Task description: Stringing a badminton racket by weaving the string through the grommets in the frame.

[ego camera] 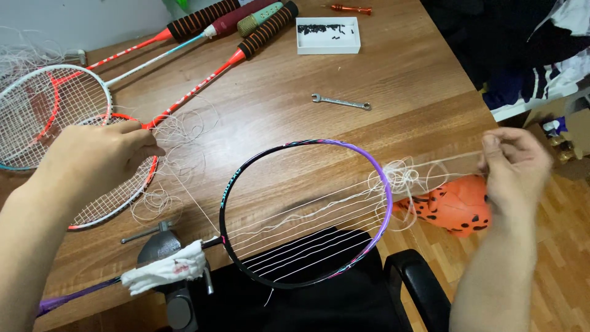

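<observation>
The wooden bench (393,92) carries three finished rackets (55,117) at the left and one black-and-purple racket frame (386,184) clamped by its shaft in a small vise (161,246), its head overhanging the near edge. The light, stiff frame looks best held at the rim. The left hand (92,160) is closed, apparently pinching thin white string (319,209); the right hand (513,163) pinches a slack, slippery strand taut. One wrench (341,101), one white tray (327,35).
</observation>
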